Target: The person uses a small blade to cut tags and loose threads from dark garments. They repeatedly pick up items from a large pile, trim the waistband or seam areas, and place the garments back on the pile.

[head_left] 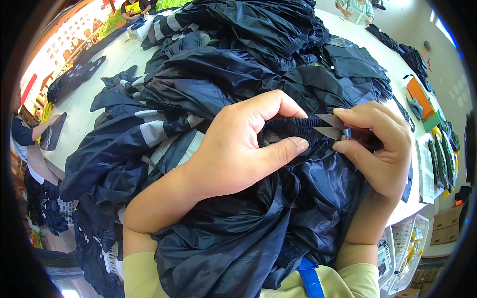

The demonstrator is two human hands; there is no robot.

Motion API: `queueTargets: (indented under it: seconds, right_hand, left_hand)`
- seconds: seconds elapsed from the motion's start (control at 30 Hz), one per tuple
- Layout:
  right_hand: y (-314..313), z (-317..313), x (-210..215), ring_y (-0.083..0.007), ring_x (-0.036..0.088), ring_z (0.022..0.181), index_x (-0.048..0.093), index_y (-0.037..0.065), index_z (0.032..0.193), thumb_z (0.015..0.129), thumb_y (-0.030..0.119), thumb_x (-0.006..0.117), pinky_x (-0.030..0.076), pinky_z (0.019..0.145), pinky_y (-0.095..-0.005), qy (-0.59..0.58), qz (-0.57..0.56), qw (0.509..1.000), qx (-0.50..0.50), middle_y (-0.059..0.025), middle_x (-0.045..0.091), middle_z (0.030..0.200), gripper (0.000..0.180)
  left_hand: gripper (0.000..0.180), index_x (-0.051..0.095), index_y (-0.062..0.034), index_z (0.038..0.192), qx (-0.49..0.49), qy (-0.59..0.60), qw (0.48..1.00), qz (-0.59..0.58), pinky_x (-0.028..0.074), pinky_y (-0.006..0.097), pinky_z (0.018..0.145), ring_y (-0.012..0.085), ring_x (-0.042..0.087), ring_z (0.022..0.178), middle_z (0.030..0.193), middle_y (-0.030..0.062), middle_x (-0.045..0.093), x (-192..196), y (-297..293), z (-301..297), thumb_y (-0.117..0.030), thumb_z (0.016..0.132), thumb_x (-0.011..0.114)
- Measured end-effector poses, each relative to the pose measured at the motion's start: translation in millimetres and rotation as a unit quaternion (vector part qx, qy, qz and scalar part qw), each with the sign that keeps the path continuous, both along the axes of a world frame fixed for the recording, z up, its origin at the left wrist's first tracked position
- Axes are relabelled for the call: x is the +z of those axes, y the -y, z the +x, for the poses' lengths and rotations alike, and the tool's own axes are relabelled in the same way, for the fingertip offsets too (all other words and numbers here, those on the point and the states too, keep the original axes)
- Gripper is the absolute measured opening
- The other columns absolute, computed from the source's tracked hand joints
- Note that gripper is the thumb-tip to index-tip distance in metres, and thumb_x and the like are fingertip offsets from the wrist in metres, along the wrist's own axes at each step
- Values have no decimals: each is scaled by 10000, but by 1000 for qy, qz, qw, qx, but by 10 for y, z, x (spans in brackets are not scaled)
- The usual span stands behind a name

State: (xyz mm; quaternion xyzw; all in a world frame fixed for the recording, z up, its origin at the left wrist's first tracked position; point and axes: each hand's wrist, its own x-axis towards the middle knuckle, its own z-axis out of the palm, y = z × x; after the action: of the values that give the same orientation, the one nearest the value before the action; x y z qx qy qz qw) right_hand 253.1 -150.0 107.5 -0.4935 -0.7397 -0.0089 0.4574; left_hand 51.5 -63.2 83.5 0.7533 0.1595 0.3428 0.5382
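A pair of small metal thread snips (pixel 330 119) sits pinched between the thumb and forefinger of my right hand (pixel 385 144), its two pointed blades apart and aimed left. Right at the blade tips is the gathered elastic edge (pixel 293 127) of a dark navy garment (pixel 233 238). My left hand (pixel 228 144) grips that edge, thumb in front and forefinger curled over the top; its other fingers are hidden by the cloth. The shiny fabric hangs down over my lap between my forearms.
A big heap of dark garments (pixel 208 74), some with grey-white strips, covers the white table (pixel 119 52). Another person (pixel 35 134) handles dark cloth at the left. On the right are an orange box (pixel 420 98), packed bags (pixel 442 159) and white baskets (pixel 407 248).
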Motion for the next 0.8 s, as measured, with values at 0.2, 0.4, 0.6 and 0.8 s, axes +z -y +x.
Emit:
queueTargets:
  seconds: [0.2,0.4,0.6,0.8]
  right_hand:
    - [-5,12,3,-101,553,586,693,-16,900,588,-19,738,413,511,-201,-17,-39,999,28,-68,625,741,316]
    - [9,-11,-15,-115,567,585,697,-9,889,598,-17,740,420,507,-203,-13,-16,999,38,-75,630,747,294]
    - [54,-95,-26,-165,590,658,687,-24,859,574,81,757,408,556,-236,37,26,999,-26,-96,628,753,311]
    - [52,-33,-15,-134,543,674,663,-29,872,593,89,764,390,597,-219,-6,20,1000,8,-81,636,815,319]
  left_hand:
    - [185,594,0,957,13,-27,995,98,440,209,690,53,547,776,870,22,615,-21,-14,13,-23,792,675]
    - [173,608,5,952,5,-63,996,62,445,212,687,59,557,764,863,32,630,8,-12,15,-5,787,663]
    - [179,611,9,964,7,-85,992,92,447,209,686,56,559,766,846,27,635,8,-25,17,1,790,656]
    - [183,611,11,972,-2,-71,994,86,447,210,691,58,557,766,841,17,623,9,-36,-1,-1,795,654]
